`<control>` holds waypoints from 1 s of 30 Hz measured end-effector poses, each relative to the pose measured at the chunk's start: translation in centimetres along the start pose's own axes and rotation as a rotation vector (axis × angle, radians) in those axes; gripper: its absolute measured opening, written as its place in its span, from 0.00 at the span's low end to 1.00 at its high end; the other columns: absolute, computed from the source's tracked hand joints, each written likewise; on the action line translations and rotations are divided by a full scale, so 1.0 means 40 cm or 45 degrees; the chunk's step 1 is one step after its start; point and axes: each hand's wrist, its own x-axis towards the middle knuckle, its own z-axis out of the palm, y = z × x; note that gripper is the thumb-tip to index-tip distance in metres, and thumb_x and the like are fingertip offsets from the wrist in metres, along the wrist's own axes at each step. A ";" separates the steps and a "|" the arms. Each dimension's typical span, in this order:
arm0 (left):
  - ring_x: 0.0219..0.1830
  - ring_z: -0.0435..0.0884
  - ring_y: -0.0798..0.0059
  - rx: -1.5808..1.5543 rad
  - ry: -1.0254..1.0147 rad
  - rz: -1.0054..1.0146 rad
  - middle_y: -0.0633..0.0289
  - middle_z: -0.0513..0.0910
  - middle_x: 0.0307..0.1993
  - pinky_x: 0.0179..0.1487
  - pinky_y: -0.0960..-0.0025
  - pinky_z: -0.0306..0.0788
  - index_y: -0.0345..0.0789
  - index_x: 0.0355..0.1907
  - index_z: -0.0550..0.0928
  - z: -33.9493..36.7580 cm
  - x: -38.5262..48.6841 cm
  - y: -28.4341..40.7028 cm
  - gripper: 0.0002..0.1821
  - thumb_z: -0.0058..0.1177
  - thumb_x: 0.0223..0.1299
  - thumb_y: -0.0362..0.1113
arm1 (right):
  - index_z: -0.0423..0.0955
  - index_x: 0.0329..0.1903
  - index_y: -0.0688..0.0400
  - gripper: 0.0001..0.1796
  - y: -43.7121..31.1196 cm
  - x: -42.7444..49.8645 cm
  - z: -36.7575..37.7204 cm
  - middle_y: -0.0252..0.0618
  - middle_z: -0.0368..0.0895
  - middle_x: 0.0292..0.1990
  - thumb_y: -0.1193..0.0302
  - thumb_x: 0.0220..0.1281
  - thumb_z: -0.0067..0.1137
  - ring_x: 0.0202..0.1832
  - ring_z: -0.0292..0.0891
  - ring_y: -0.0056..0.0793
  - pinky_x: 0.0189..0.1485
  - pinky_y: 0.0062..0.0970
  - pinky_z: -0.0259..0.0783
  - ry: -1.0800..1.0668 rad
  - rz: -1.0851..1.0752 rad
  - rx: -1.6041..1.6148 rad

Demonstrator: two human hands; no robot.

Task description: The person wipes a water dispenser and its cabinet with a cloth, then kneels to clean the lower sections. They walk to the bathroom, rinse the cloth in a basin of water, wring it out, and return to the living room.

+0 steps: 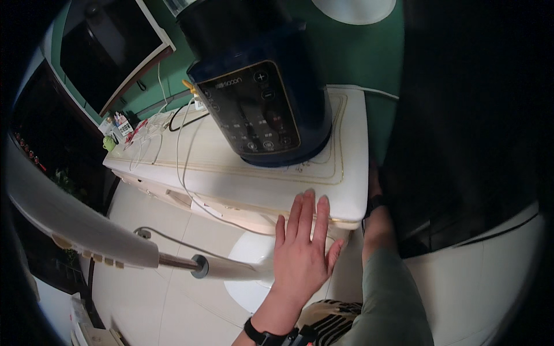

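Observation:
My left hand [301, 255] is palm down with its fingers apart, fingertips at the front edge of a long white cabinet [259, 186] with gold trim lines. It holds nothing. A dark blue countertop blender [264, 104] with a black touch panel stands on the cabinet's right end, beyond those fingertips. My right forearm reaches down past the cabinet's right side. Only a dim part of my right hand [375, 181] shows in the gap there; its fingers are hidden by the cabinet.
A white pedestal fan [220, 266] stands at left on a round base. Its cord [184, 177] crosses the cabinet front. Loose cables [149, 138] and small items lie at the cabinet's far end, below a wall-mounted television [112, 47]. A tall dark surface [467, 129] rises at right.

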 end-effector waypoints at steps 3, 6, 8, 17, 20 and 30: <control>0.65 0.59 0.47 -0.003 0.010 -0.014 0.45 0.60 0.64 0.61 0.45 0.57 0.34 0.66 0.59 0.006 0.004 -0.001 0.38 0.50 0.57 0.51 | 0.75 0.46 0.58 0.19 0.012 -0.003 0.026 0.50 0.76 0.47 0.59 0.59 0.47 0.52 0.71 0.43 0.57 0.38 0.63 0.004 0.034 0.097; 0.64 0.59 0.46 0.000 0.030 -0.030 0.44 0.61 0.63 0.60 0.45 0.57 0.34 0.66 0.59 0.014 0.010 0.006 0.38 0.51 0.56 0.51 | 0.76 0.44 0.58 0.17 0.023 -0.017 0.052 0.50 0.77 0.46 0.60 0.59 0.47 0.50 0.72 0.43 0.54 0.38 0.64 0.004 0.005 0.117; 0.63 0.60 0.44 -0.004 0.067 -0.014 0.42 0.61 0.62 0.60 0.46 0.57 0.32 0.65 0.60 0.022 0.014 0.011 0.38 0.52 0.55 0.51 | 0.76 0.42 0.58 0.16 0.027 -0.026 0.066 0.50 0.77 0.45 0.61 0.58 0.48 0.49 0.72 0.42 0.53 0.38 0.65 0.002 -0.031 0.124; 0.64 0.58 0.47 0.031 0.137 0.027 0.44 0.60 0.63 0.62 0.49 0.57 0.33 0.65 0.59 0.023 0.008 0.010 0.37 0.50 0.57 0.48 | 0.77 0.36 0.57 0.11 0.032 -0.136 0.113 0.49 0.78 0.40 0.64 0.55 0.50 0.43 0.75 0.41 0.46 0.36 0.69 -0.043 -0.285 0.221; 0.65 0.58 0.47 0.022 0.157 0.035 0.44 0.60 0.63 0.64 0.51 0.55 0.33 0.66 0.57 0.020 0.002 0.016 0.38 0.52 0.56 0.46 | 0.77 0.34 0.56 0.10 0.005 -0.213 0.107 0.49 0.79 0.38 0.66 0.54 0.51 0.42 0.76 0.41 0.44 0.36 0.70 -0.068 -0.420 0.303; 0.67 0.56 0.51 -0.004 0.178 0.037 0.48 0.59 0.65 0.64 0.47 0.55 0.37 0.66 0.58 -0.005 -0.021 0.022 0.35 0.48 0.60 0.49 | 0.69 0.53 0.62 0.19 -0.081 -0.562 -0.030 0.48 0.75 0.48 0.71 0.59 0.46 0.52 0.70 0.42 0.57 0.33 0.64 -0.508 0.680 1.355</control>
